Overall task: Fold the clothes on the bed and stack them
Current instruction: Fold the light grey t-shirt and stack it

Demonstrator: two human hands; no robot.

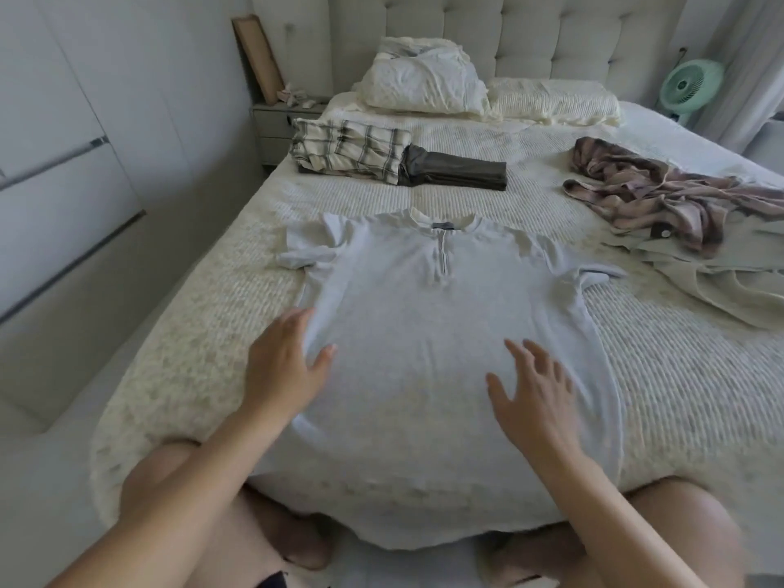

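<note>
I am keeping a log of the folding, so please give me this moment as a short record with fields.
shirt: light grey shirt spread flat, unfolded
left hand: left hand open at shirt's left edge
right hand: right hand open over shirt's lower front
folded: plaid garment beside dark grey garment
unfolded: striped brown garment crumpled, partly on pale green garment

Soft, even daylight fills the room, brightest toward 2 o'clock near the curtain [738, 57]. Shadows are faint and there is no glare. The right hand [536, 401] is smeared by motion blur. Wide-angle distortion bends the bed [203, 333] edges and the wardrobe [63, 163] at 9 o'clock.
</note>
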